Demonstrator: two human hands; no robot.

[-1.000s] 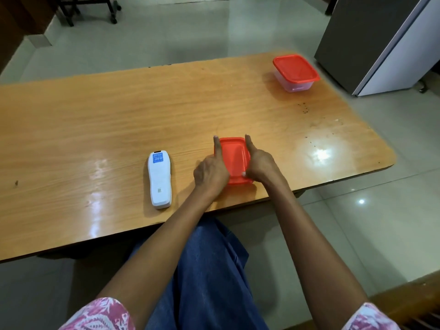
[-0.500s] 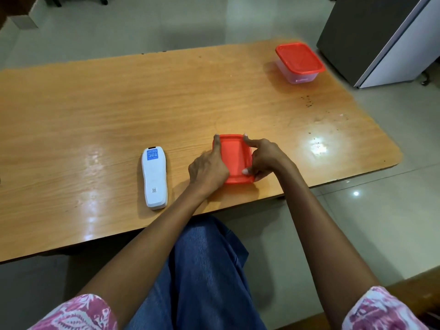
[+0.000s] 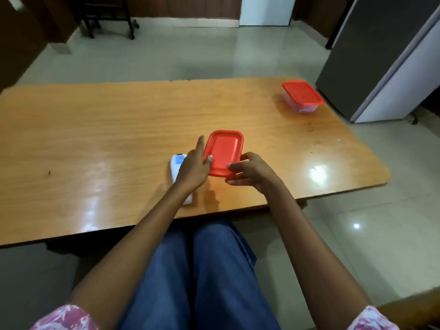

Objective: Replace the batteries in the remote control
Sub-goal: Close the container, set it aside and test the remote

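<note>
Right now my right hand [image 3: 252, 173] has the near end of the red lid [image 3: 223, 151] pinched between thumb and fingers, and the lid sits tilted, its far end raised toward the middle of the surface [image 3: 95, 129]. My left hand [image 3: 194, 169] is just to the left of it, fingers loose and spread, the thumb touching the lid's left edge and the forefinger pointing away from me; that grip is wide and holds nothing. I cannot see the box under the lid, as the lid and my hands cover that spot.

The remote control [image 3: 177, 164] lies flat on the surface directly under and behind my left hand, mostly hidden by my wrist, with only its far end with the blue label and a bit of its near end showing. It looks untouched, its back not opened yet.

I judge this to be the early step of opening the near container, presumably to reach fresh batteries, though none are in view. Next the lid needs setting aside on bare wood to the right of my right hand, clear of the remote. Then my left hand can reach in or turn to the remote. A second box [image 3: 302, 97] with a red lid stands well beyond my right hand, near the far right corner, closed.
</note>
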